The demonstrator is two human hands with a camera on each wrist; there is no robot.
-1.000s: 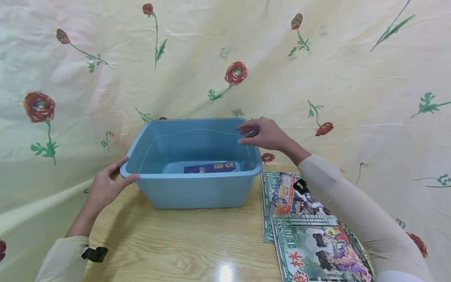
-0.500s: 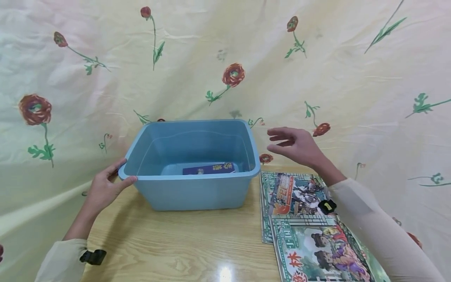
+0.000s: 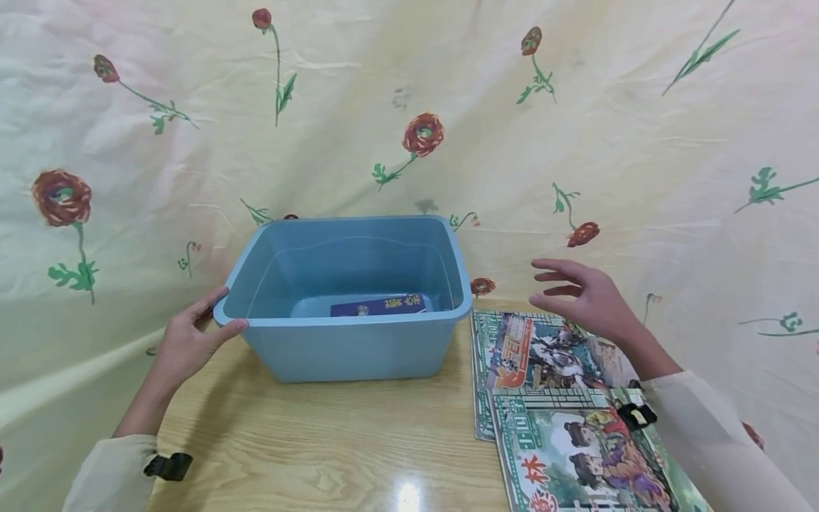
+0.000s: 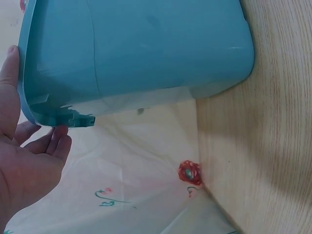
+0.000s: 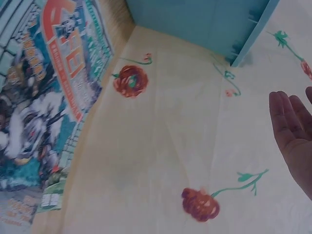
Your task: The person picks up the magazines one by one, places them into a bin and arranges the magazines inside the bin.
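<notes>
So the flowered cloth [image 3: 576,128] hangs behind the wooden table [image 3: 333,441]. On the table sits the blue bin [image 3: 348,348], and my left hand [image 3: 185,345] holds its near left corner, thumb over the rim, fingers [image 4: 53,141] tucked underneath. Comic magazines [image 3: 550,405] lie just right of the bin. My right hand [image 3: 591,299] hovers above them, fingers straight and spread, gripping nothing. A small purple book [image 3: 379,306] lies flat inside the bin.

Blue bin [image 3: 358,348], pale wood-grain table [image 3: 333,441], cream cloth [image 3: 576,128] with red flowers, colourful comic covers [image 3: 563,434]
</notes>
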